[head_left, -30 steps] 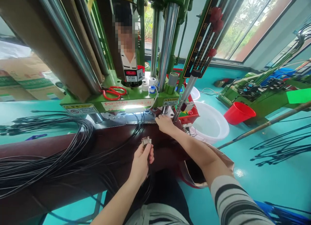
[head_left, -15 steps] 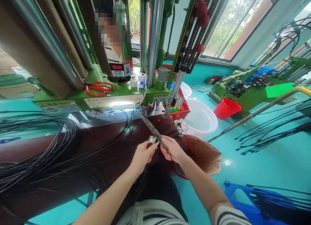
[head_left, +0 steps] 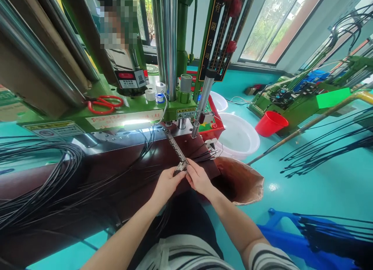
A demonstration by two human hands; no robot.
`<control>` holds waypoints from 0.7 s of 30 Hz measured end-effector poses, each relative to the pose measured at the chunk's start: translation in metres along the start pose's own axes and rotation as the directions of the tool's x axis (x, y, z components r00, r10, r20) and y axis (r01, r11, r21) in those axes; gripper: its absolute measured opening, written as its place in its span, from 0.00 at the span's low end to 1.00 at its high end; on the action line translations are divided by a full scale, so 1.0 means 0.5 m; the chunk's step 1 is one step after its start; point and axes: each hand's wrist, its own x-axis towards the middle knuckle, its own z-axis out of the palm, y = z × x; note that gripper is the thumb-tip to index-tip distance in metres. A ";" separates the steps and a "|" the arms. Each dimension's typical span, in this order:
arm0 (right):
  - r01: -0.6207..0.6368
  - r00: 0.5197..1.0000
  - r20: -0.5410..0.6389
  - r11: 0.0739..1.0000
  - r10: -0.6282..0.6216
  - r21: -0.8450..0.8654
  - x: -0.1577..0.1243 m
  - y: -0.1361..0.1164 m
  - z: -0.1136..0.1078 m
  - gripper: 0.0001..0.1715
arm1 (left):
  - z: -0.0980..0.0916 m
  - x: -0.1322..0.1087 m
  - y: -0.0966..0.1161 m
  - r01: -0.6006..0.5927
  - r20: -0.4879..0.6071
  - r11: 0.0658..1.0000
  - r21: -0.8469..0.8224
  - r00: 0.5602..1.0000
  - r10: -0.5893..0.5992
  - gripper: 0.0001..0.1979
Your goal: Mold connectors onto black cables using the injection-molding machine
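Note:
My left hand [head_left: 166, 183] is closed around a bundle of cable ends whose silvery metal connectors [head_left: 181, 168] stick out past the thumb. Black cable hangs below that hand. A long, narrow metal bar [head_left: 176, 147] with slots along its length slants away over the dark red table, its far tip by the machine's steel plate. At its near end my right hand [head_left: 199, 178] is closed, thumb and fingers pinching beside the connectors. Both hands' fingertips nearly meet, and what lies between them is partly hidden.
The green press [head_left: 125, 110] stands ahead, with red-handled scissors [head_left: 105, 104] on its ledge. Coiled black cables [head_left: 68, 157] cover the table's left. To the right are a brown paper-lined bin [head_left: 247, 180], a white tub [head_left: 240, 136] and a red bucket [head_left: 271, 124]. A person stands behind the press.
The metal bar has shifted left and away, its far tip now near the steel plate. My right hand has moved to its near end, close against my left. The view has turned slightly right.

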 end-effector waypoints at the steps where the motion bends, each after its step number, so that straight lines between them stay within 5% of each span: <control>1: 0.006 1.000 0.004 1.000 -0.006 -0.014 -0.001 -0.001 0.002 0.25 | -0.002 -0.001 -0.003 -0.030 -0.006 0.999 0.040 1.000 0.030 0.14; 4: -0.026 1.000 -0.006 0.998 0.026 0.053 0.000 0.000 0.004 0.25 | -0.007 -0.004 -0.007 -0.108 -0.047 0.986 0.129 0.992 0.115 0.15; 8: -0.068 0.996 -0.050 0.976 0.080 0.207 0.002 0.013 -0.004 0.29 | -0.008 -0.003 -0.004 -0.149 -0.190 0.989 -0.023 0.971 0.142 0.16; 14: -0.049 0.998 -0.013 0.964 0.055 0.260 0.003 0.023 -0.014 0.29 | 0.002 -0.004 0.009 -0.001 -0.001 1.000 -0.019 1.000 0.001 0.17; 21: -0.055 0.997 0.063 0.994 0.049 0.090 -0.001 0.009 -0.017 0.29 | -0.006 -0.001 0.004 0.081 0.024 0.995 -0.062 0.997 -0.080 0.16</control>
